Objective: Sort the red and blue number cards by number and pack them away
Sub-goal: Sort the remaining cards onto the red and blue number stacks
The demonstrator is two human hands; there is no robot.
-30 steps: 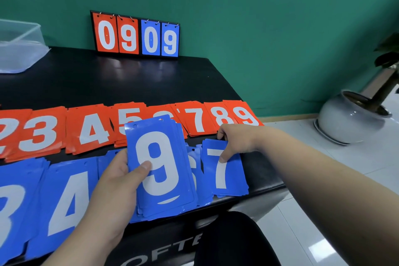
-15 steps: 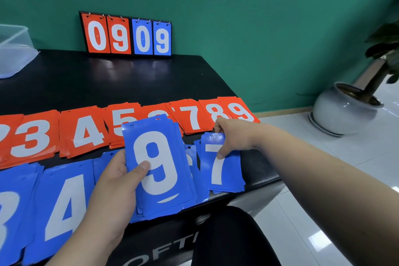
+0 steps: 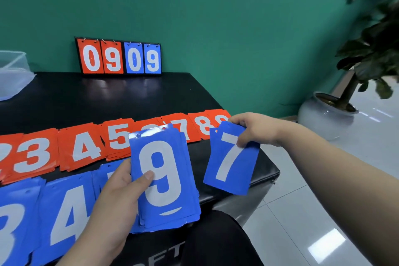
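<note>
Up front, left hand [image 3: 112, 198] grips blue 9 stack [image 3: 165, 179], hiding blue piles beneath. Right hand [image 3: 254, 129] pinches blue 7s [image 3: 232, 158] over table [image 3: 129, 97] edge. Red row [image 3: 86, 147] behind; scoreboard [image 3: 121, 57], tub [image 3: 13, 73] at back.

Scoreboard [image 3: 121, 57] 0909, blue stack [image 3: 164, 179] 9, blue card [image 3: 231, 162] 7

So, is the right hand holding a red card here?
No, the right hand pinches a blue 7 card near its top, while the red cards lie in their row behind.
</note>
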